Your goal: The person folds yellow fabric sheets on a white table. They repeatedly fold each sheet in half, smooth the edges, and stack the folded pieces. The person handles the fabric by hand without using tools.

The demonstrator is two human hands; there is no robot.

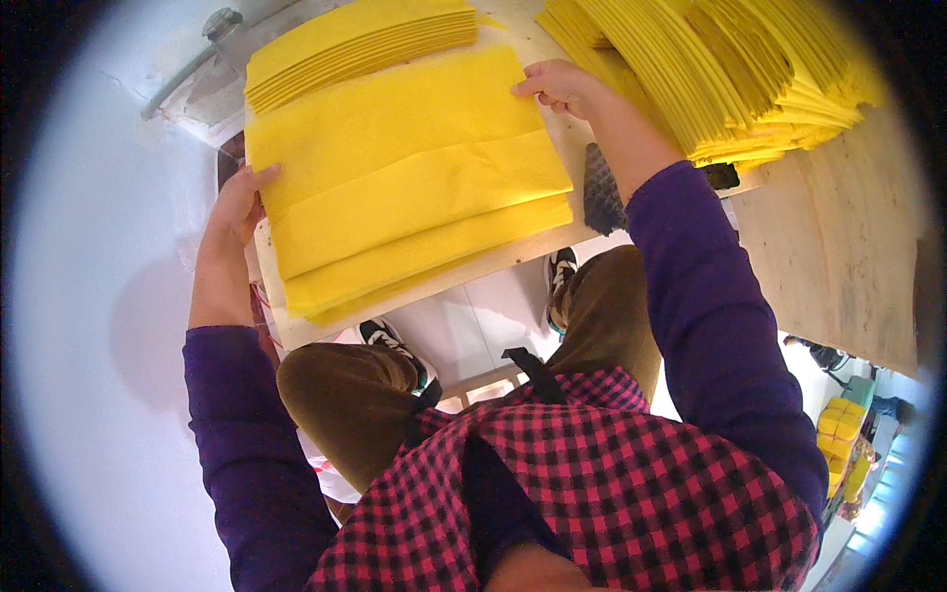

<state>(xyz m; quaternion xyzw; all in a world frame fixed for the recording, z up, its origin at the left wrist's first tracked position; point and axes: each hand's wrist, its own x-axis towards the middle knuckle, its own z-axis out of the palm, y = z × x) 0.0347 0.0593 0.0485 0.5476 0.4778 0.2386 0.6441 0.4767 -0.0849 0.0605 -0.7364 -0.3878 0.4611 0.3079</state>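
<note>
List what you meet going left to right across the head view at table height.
Left hand → folded yellow sheet → right hand → big stack of yellow sheets → bare wooden table.

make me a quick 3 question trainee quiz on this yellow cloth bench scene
1. True or false: the left hand touches the left edge of the top yellow cloth.
2. The right hand is at the cloth's: A) near edge B) far right corner C) middle
3. What lies on the wooden bench beyond the right hand?

Key: 1 true. 2 B. 3 a large pile of yellow cloths.
</note>
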